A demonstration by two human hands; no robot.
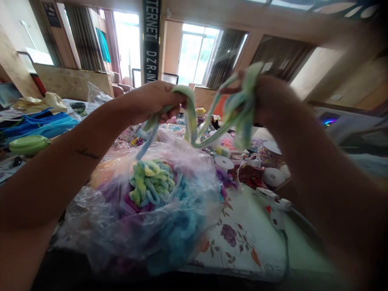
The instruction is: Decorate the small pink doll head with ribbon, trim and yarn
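Observation:
Thick, fluffy yarn [190,115] in pale green, yellow and blue hangs in loops between my raised hands. My left hand [160,101] is closed round one stretch of it, and a strand runs down from there. Several gathered loops are in my right hand [263,97], which is blurred by motion, its fingers partly hidden behind the yarn. Below my left hand, a ball of the same yarn [151,182] lies in the mouth of a clear plastic bag [100,226]. Purple and teal yarn [182,226] shows through the bag's sides.
A floral tablecloth [228,234] covers the table's front right. White power strip [274,210] and its cable lie there. White spools [223,163] and tubs of small coloured pieces crowd behind the bag. At left are a green case [28,144] and blue cords [39,123].

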